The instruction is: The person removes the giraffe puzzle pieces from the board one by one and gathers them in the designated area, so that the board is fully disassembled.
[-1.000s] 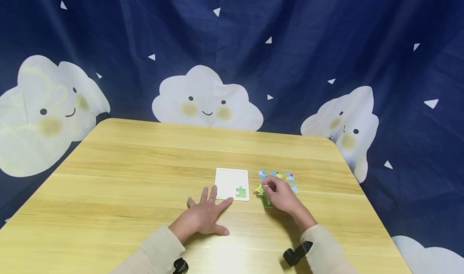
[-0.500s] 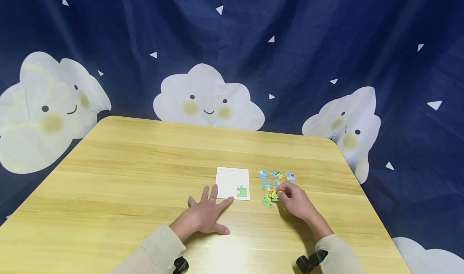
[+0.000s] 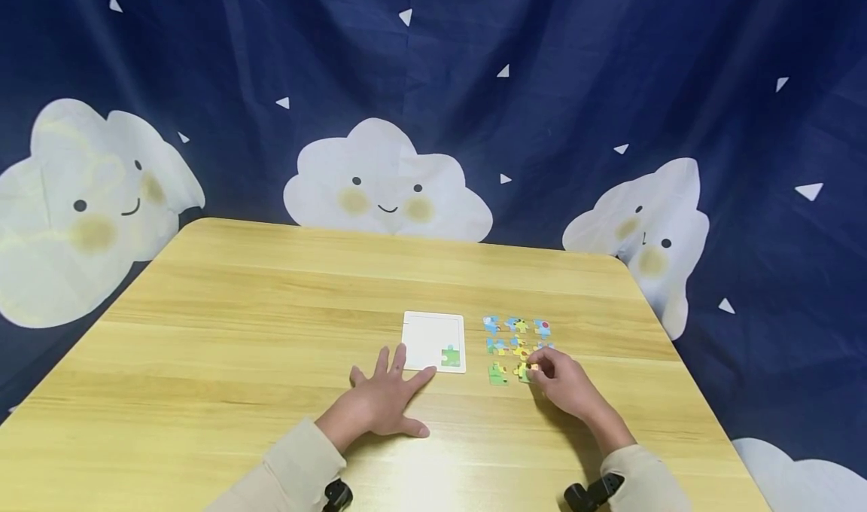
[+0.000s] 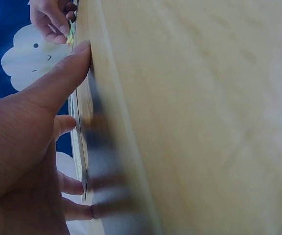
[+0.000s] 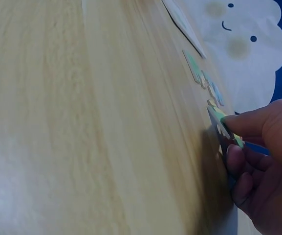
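Note:
My right hand (image 3: pixel 565 382) pinches a green-and-yellow jigsaw piece (image 3: pixel 522 373) between thumb and fingers at the near right of the loose pieces. In the right wrist view that puzzle piece (image 5: pixel 221 119) is tilted, its lower edge close over the table. My left hand (image 3: pixel 384 400) lies with spread, straight fingers, the fingertips at the near left edge of a white square puzzle tray (image 3: pixel 425 336). One green jigsaw piece (image 3: pixel 450 357) sits in the tray's near right corner. In the left wrist view the left thumb (image 4: pixel 65 73) is extended, with nothing held.
Several loose jigsaw pieces (image 3: pixel 516 324), blue, yellow and green, lie in rough rows right of the tray. Another green piece (image 3: pixel 497 374) lies left of the pinched one. The wooden table (image 3: pixel 237 331) reaches back to a dark blue cloud-printed curtain (image 3: pixel 433 60).
My right hand has moved right and toward me with the pinched jigsaw piece, uncovering the loose pieces beneath it. The left hand and the tray stay in place.

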The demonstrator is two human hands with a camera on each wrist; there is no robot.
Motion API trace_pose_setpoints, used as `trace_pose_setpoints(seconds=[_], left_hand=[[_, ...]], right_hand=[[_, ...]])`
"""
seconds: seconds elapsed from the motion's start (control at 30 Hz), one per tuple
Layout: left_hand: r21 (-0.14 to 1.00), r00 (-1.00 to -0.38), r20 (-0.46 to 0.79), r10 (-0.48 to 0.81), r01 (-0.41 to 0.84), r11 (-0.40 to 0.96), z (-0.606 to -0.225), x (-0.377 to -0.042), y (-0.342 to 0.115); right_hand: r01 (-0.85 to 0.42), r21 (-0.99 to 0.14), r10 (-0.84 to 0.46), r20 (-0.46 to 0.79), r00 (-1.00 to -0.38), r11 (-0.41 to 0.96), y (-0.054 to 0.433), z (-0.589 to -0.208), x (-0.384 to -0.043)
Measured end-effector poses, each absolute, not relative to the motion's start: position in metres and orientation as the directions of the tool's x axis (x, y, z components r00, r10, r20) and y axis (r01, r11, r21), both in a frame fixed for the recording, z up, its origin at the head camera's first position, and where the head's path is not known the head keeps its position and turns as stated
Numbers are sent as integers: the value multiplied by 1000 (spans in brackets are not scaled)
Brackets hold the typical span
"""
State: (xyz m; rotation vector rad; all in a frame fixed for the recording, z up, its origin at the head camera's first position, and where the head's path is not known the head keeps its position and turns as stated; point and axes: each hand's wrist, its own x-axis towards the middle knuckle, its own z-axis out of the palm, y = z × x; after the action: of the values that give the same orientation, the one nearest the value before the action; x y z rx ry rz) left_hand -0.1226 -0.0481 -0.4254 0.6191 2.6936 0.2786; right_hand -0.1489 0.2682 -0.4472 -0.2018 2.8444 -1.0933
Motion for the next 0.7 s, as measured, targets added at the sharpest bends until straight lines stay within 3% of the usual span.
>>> trace_pose_setpoints(seconds=[0.7], left_hand=[[261, -842, -298, 451, 382, 886, -426, -123, -48]], right_hand=[[-182, -614, -185, 59, -981, 768, 265, -451, -146]])
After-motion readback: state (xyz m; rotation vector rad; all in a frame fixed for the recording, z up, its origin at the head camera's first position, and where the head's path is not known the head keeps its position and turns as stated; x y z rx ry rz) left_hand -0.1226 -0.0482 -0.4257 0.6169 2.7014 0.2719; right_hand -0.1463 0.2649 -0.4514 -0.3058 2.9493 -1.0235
